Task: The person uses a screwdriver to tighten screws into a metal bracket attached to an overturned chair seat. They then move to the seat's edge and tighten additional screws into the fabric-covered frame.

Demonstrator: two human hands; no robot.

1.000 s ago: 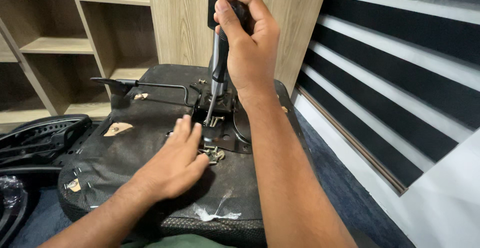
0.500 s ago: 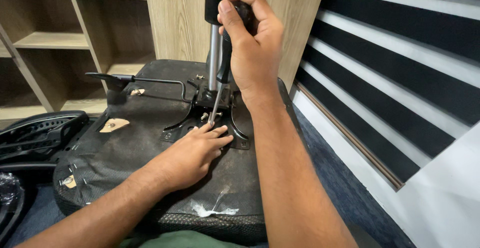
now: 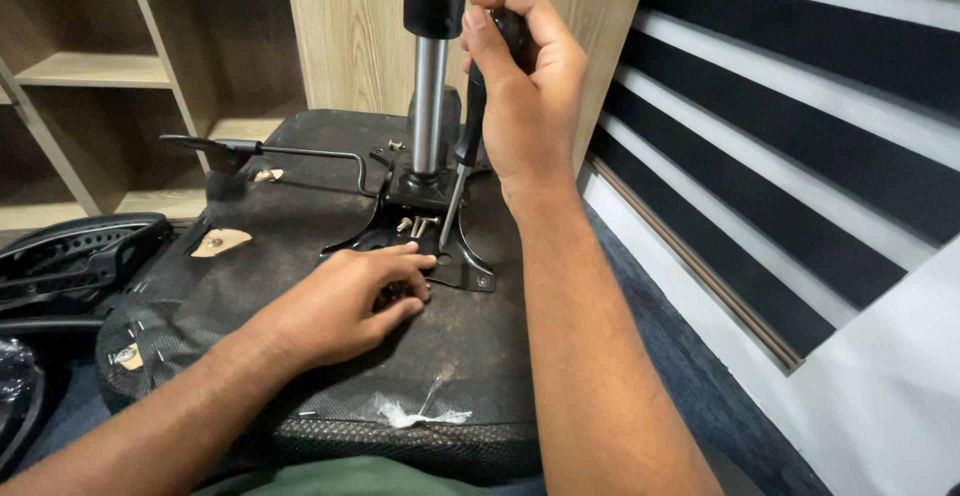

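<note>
**benchguy:** So what did that shot actually show? Where was the screwdriver?

**swivelfix:** The screwdriver (image 3: 468,146) was in the right hand (image 3: 525,91), held nearly upright. All the fingers were wrapped tight round the dark handle, thumb pressed along the front. The thin shaft ran down and a bit left, with its tip sitting at the black metal mounting plate (image 3: 455,261), right by a couple of loose bolts (image 3: 418,224) lying on it.

**benchguy:** And the other hand?

**swivelfix:** The left hand (image 3: 345,301) was resting palm down on the upturned chair seat (image 3: 300,246), at the plate's near edge. Fingers were curled and bunched together, fingertips touching the plate edge. Looked like something small and dark was under them, but I couldn't tell if he was pinching it or just pressing on it.

**benchguy:** Was the gas cylinder on there?

**swivelfix:** Yep, the chrome gas cylinder (image 3: 430,96) stood straight up out of the middle of the plate, just left of the screwdriver, with a black sleeve at the top. A black lever (image 3: 260,148) stuck out to the left over the seat.

**benchguy:** Anything else around?

**swivelfix:** A black plastic chair part (image 3: 70,261) lay off to the left, wooden shelves (image 3: 100,66) stood behind, and a bit of torn clear plastic (image 3: 415,414) sat at the seat's front edge.
</note>
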